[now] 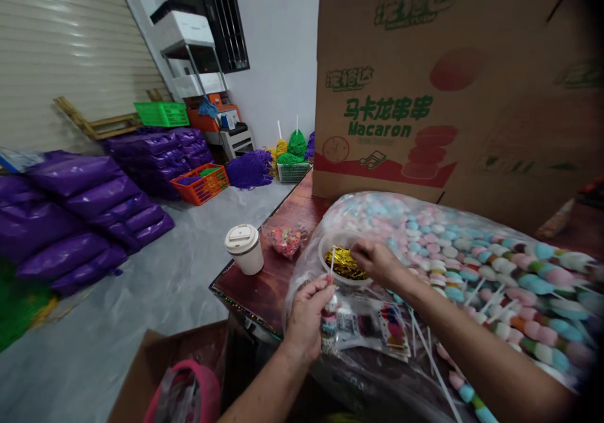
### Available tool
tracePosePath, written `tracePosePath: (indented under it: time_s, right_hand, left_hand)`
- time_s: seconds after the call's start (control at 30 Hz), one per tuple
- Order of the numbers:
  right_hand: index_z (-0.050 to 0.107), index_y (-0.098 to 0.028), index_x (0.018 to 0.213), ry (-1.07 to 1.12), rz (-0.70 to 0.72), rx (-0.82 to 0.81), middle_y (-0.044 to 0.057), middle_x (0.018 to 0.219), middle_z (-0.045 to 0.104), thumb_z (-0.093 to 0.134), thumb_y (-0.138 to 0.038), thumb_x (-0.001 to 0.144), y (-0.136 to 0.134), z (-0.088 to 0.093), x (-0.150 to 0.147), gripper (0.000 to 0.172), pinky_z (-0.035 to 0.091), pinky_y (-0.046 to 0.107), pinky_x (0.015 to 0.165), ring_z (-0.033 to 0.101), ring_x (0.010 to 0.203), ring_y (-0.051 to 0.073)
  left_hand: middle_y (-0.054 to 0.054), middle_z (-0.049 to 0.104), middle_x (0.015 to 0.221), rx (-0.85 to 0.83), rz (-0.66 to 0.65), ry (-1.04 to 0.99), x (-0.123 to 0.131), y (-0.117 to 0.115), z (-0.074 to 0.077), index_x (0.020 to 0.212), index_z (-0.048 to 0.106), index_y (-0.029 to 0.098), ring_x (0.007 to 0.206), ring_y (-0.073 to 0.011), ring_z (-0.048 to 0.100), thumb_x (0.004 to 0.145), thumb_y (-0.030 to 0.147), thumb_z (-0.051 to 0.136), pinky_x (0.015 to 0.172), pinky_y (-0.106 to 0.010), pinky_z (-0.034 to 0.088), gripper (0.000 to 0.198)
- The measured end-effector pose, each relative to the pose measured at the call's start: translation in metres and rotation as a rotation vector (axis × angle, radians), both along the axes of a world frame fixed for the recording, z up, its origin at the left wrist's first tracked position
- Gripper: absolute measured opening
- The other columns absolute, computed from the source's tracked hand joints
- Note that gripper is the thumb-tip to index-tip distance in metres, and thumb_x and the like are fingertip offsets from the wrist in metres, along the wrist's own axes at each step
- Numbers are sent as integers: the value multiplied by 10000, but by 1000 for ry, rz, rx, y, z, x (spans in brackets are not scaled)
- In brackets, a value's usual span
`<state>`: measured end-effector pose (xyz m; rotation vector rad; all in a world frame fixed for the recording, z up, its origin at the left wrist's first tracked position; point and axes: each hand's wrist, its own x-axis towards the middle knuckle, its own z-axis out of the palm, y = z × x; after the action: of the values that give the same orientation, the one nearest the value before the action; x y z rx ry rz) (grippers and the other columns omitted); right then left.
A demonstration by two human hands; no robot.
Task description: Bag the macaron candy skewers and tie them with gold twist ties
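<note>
My left hand (306, 316) is closed around a marshmallow skewer (329, 322), which stands upright with its white stick pointing up past my fingers. Colourful marshmallows show below the grip, wrapped in clear plastic. My right hand (375, 260) hovers at the right rim of a clear plastic bowl (323, 253), its fingers drawn together. Whatever those fingers hold is too small to make out. Gold twist ties (343, 263) fill the bowl. Under my hands lie flat printed clear packets (370, 328).
A large clear bag of marshmallow skewers (453, 253) covers the table's right side, before a tall cardboard box (377, 45). A lidded cup (245, 250) and a small bag of colourful pieces (285, 240) stand left. Below is an open carton (146, 363) with a pink basket (212, 385).
</note>
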<state>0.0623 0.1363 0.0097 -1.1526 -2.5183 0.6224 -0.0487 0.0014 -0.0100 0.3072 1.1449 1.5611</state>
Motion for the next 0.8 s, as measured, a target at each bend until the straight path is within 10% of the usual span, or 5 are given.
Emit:
tracePosePath:
  time_s: [0.23,0.47,0.8]
  right_hand:
    - [490,-190,691,304,-58,-95,-3,595,515,361,-340,880,-109,-11,62,274,385,229,526,479,559,127]
    - [501,-182,703,478,-188,-246,-21,602,470,432,-401,854,-117,6,87,275,360,227,523,433,563,116]
    - [416,-190,689,607,-222,-408,-44,585,408,465,-424,832,-122,-34,63,279,327,226,511,373,550,102]
  left_hand:
    - [-21,617,604,10,-144,-63,25,4,7,668,657,99,444,-69,503,522,287,758,452,-185,362,259]
    - [28,532,517,-39,-256,168,54,-2,8,637,637,121,461,-66,447,567,261,689,439,-173,320,165]
    - [10,550,582,47,-348,203,48,-25,2,702,657,108,514,-72,458,627,335,699,473,-181,385,243]
